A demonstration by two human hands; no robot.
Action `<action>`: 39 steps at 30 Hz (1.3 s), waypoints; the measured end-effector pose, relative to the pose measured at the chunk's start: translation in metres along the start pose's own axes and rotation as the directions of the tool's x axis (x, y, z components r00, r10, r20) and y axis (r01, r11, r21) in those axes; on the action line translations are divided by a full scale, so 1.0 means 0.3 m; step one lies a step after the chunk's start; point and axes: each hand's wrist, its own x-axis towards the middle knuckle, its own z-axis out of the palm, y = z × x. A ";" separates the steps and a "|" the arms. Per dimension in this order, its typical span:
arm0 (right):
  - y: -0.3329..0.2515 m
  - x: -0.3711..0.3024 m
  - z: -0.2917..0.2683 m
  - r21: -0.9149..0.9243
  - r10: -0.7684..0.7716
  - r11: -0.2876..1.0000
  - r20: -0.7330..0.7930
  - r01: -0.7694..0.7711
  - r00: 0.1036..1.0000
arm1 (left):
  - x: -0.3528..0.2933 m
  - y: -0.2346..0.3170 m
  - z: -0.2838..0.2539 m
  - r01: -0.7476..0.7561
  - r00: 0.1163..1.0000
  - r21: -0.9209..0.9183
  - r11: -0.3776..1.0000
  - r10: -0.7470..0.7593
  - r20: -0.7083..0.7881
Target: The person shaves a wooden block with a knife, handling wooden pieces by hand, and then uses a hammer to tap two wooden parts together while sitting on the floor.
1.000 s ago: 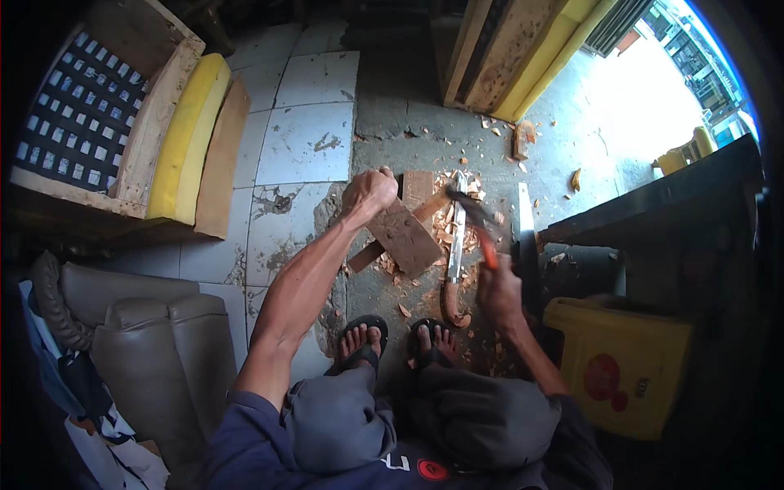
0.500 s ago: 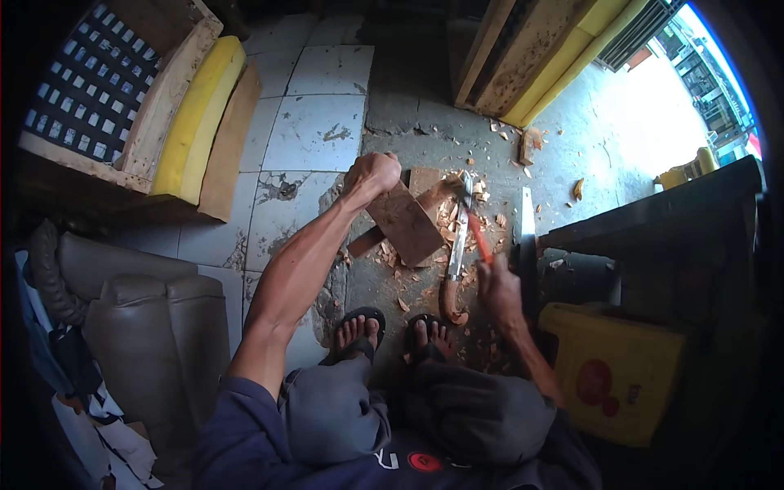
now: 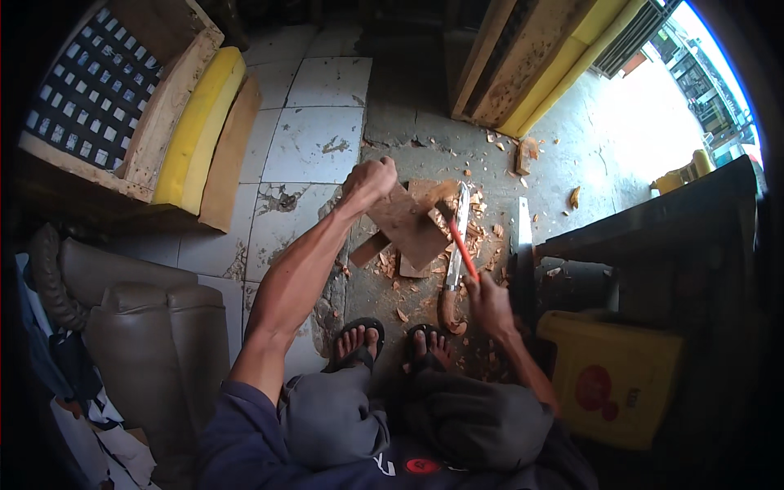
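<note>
My left hand [image 3: 371, 184] is closed round the upper corner of a flat wooden board [image 3: 406, 230], which is held tilted. A narrower wooden piece [image 3: 370, 250] sticks out beneath the board's lower left side. In my right hand [image 3: 491, 304] is a hammer [image 3: 461, 243] with an orange-red handle. Its dark head is close to the board's right edge; whether they touch I cannot tell. Under the board lies a wood block [image 3: 414, 268], mostly hidden. Beside it on the floor is a long-bladed knife [image 3: 457, 260] with a curved wooden handle.
Wood chips [image 3: 487, 245] litter the floor around the work. A long pale metal blade [image 3: 524, 229] lies to the right, near a dark bench [image 3: 653, 208] and a yellow container [image 3: 608, 380]. Wooden frames with yellow foam [image 3: 198, 131] stand left; a brown padded seat [image 3: 155, 335] is nearer.
The hammer head has shifted slightly left and down to the board's right edge, with my right hand moving down and left. My left hand keeps its grip on the board.
</note>
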 end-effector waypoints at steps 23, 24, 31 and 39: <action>-0.444 -0.059 -0.616 0.768 -0.242 -0.089 -0.634 0.634 0.735 | 0.089 -0.183 -0.027 0.051 0.970 0.185 0.981 -0.005 -0.244; -0.431 -0.060 -0.563 0.741 -0.253 -0.060 -0.659 0.669 0.708 | 0.052 -0.142 -0.026 0.045 0.987 0.119 0.992 -0.026 -0.158; 0.006 -0.037 0.119 0.398 0.411 0.811 0.133 -0.429 0.902 | 0.014 -0.094 -0.015 -0.122 0.970 0.105 0.987 0.141 -0.197; 0.021 -0.163 -0.001 0.632 0.413 0.709 -0.013 -0.313 0.910 | 0.027 -0.383 -0.067 -0.244 0.970 -0.703 0.668 0.179 -0.167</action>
